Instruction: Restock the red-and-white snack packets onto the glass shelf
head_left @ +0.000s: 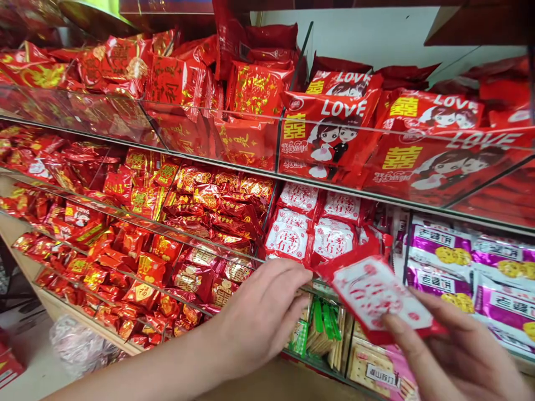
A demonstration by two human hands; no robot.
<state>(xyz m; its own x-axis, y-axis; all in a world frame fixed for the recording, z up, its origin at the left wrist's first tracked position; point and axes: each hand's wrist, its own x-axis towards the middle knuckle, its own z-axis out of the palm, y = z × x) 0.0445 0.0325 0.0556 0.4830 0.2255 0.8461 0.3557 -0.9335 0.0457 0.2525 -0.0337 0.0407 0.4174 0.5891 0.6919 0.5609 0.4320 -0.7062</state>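
Observation:
My right hand [472, 351] pinches a small red-and-white snack packet [382, 292] between thumb and fingers, tilted, in front of the shelf. The print on it is blurred. My left hand [267, 306] reaches in from the lower left, its fingers bent and pressed together. Its fingertips end close to the packet's left corner; whether they touch it, or hold anything, I cannot tell. Just behind, similar red-and-white packets [286, 239] stand in stacks in a shelf compartment.
Red LOVE packets [338, 128] fill the upper shelf behind a clear panel. Red-and-gold wrapped sweets [150, 267] crowd the left compartments. Purple-and-white cookie packets [441, 278] stand at right. Green-topped packs [326, 323] and cracker packs [368, 359] lie below. A plastic bag [79, 345] is at lower left.

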